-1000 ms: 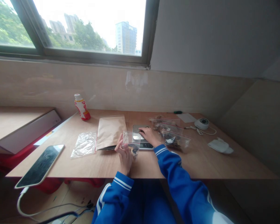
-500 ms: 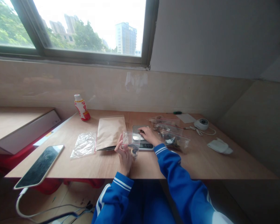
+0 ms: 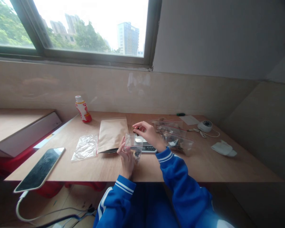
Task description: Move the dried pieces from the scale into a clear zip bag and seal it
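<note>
Across the wooden counter (image 3: 199, 167), the left hand (image 3: 127, 156) pinches a clear zip bag (image 3: 133, 142) upright while the right hand (image 3: 148, 133) hovers, holding nothing, above a digital scale (image 3: 148, 148); a slackened pinch could spill the dark pieces (image 3: 136, 152) inside.

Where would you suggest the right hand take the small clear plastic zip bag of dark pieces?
Pinch the clear zip bag at its upper right corner from above: the left hand holds its left side and the dark pieces sit low, leaving that edge free.

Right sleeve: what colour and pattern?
Right sleeve: blue, white stripes near the cuff, best in the head view.
</note>
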Motion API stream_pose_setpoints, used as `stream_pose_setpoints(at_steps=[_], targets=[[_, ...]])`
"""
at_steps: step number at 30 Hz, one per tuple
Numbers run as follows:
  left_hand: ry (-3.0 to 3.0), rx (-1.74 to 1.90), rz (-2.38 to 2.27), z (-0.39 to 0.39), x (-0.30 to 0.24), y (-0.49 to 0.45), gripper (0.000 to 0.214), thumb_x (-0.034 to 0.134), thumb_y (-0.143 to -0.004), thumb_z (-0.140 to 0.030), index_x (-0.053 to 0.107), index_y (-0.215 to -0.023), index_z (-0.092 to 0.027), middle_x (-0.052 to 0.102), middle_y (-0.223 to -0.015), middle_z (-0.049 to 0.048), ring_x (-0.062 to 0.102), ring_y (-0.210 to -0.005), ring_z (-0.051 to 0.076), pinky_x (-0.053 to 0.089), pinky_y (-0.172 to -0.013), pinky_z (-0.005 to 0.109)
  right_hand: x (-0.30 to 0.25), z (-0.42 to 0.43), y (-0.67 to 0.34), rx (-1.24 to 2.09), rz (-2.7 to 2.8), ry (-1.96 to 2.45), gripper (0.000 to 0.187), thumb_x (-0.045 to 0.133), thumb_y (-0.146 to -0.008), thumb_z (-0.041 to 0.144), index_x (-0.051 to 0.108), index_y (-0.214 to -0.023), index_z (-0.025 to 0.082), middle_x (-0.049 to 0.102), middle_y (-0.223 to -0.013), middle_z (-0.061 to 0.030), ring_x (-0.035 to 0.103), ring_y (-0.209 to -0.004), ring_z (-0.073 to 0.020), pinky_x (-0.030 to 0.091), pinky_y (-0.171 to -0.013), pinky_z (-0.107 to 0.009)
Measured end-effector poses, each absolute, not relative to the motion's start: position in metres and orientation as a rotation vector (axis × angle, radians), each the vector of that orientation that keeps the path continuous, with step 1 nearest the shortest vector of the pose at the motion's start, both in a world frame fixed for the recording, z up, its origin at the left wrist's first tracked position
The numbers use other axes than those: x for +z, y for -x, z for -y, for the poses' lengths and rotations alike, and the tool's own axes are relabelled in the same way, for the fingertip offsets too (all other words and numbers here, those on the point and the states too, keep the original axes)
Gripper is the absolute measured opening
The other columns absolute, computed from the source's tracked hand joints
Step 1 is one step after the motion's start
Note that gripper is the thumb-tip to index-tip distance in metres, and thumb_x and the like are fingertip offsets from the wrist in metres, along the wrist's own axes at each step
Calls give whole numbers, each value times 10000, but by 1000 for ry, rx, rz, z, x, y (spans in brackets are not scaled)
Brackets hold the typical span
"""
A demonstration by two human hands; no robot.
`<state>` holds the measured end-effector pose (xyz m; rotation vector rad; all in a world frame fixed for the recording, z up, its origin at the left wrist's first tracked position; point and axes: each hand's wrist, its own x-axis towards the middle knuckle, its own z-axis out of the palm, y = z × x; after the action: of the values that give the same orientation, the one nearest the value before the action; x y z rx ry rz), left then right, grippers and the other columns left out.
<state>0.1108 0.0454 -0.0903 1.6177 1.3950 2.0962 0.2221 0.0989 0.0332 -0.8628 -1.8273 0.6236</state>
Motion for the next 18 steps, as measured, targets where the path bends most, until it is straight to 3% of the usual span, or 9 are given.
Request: stream_pose_setpoints(at_steps=[4, 8, 13, 18], targets=[[-1606, 2096, -1371, -46, -90, -111, 221, 324, -943, -202, 263, -1156, -206, 327, -1422, 218, 414, -1300, 253, 425, -976, 536, 39, -88, -219, 736, 1965, 852, 194, 686, -768, 282, 661, -937, 191, 650, -880, -13, 573, -717, -119, 459, -653, -246], [-1614, 2097, -1362, -46, -90, -111, 227, 318, -942, -197, 254, -1160, -196, 314, -1429, 231, 418, -1296, 265, 434, -957, 555, 30, -91, -219, 660, 1975, 937, 208, 730, -724, 317, 625, -831, 172, 588, -868, -11, 537, -655, -102, 456, -621, -239], [-1597, 2103, -1338, -45, -88, -112, 203, 317, -939, -193, 254, -1132, -207, 315, -1426, 227, 404, -1308, 258, 411, -984, 561, 27, -91, -215, 609, 2082, 1018, 226, 715, -741, 362, 589, -715, 176, 539, -647, 40, 494, -589, -102, 389, -551, -215], [-1579, 2103, -1334, -45, -87, -112, 200, 321, -938, -191, 254, -1125, -208, 319, -1428, 226, 416, -1299, 257, 423, -972, 552, 29, -92, -215, 556, 2150, 987, 184, 668, -798, 348, 639, -727, 181, 618, -716, 7, 561, -671, -123, 416, -629, -232]])
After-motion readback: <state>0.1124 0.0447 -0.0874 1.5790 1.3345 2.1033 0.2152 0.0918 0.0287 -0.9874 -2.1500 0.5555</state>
